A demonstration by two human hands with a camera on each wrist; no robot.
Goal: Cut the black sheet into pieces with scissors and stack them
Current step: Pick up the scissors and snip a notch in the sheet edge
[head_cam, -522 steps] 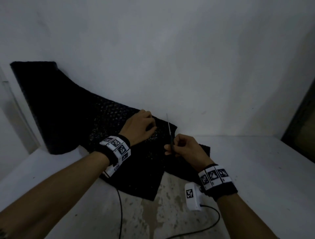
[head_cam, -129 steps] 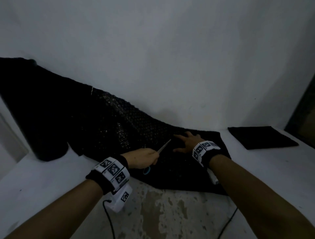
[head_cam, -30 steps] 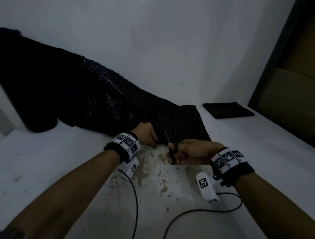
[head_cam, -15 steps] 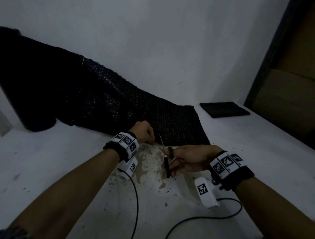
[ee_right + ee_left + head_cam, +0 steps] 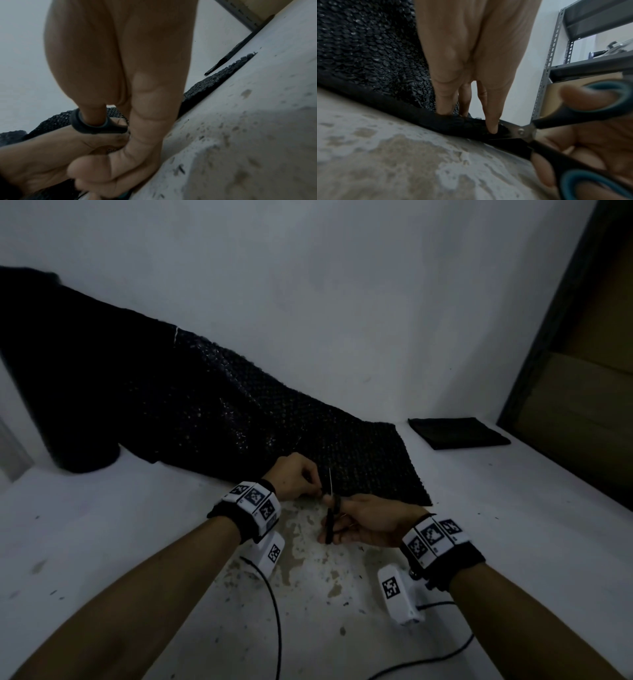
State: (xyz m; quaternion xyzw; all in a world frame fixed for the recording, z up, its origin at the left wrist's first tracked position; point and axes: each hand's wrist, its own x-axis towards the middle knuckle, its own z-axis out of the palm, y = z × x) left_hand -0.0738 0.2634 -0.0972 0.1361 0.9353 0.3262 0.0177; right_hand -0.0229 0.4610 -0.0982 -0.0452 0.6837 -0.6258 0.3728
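Bubbly black sheet (image 5: 212,419), left hand (image 5: 294,477) pinching edge, right hand (image 5: 370,520) gripping scissors (image 5: 330,515)

My left hand (image 5: 294,475) covers the black sheet (image 5: 212,419) edge where the scissors (image 5: 330,515) blades meet it. The sheet's far left runs off frame. In the right wrist view, my palm hides the blades. Shelf contents: too blurred to identify.

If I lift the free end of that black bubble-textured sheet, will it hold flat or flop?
Probably flop: the black bubble-textured sheet sags in a curve from the wall to the white table. Its edge bends where the left hand pinches it. Likely light; the bubbles look air-filled.
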